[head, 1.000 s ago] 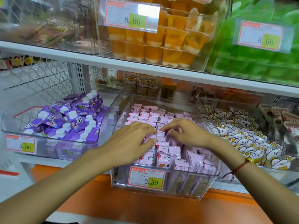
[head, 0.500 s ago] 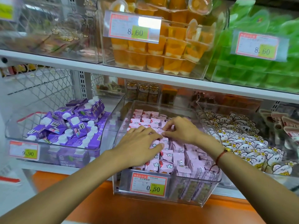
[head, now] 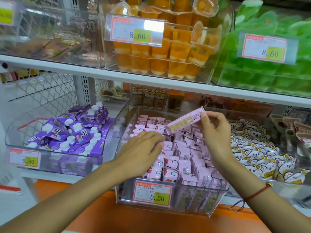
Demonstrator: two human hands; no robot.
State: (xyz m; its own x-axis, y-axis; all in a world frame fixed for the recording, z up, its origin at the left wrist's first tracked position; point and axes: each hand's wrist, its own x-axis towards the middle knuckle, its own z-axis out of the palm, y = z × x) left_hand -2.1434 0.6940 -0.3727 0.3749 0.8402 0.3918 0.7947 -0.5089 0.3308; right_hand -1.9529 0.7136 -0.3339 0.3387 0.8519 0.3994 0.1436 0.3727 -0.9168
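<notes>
A clear plastic bin point(head: 215, 197) on the lower shelf holds several small pink snack packets point(head: 183, 165) standing in rows. My right hand point(head: 217, 137) pinches one long pink packet point(head: 184, 121) by its right end and holds it lifted above the bin, tilted up to the right. My left hand point(head: 143, 150) rests palm down on the packets in the left half of the bin, fingers straight and pointing right toward the raised packet's lower end.
A bin of purple drink cartons point(head: 74, 132) stands to the left, a bin of white bear-print packets point(head: 257, 153) to the right. The upper shelf point(head: 151, 81) carries orange jelly cups point(head: 168, 52) and green packs point(head: 269, 73). Price tag 0.50 point(head: 152, 193) fronts the pink bin.
My right hand has risen out of the bin with one pink packet pinched in it. My left hand stays flat on the packets. The camera has tilted slightly.
</notes>
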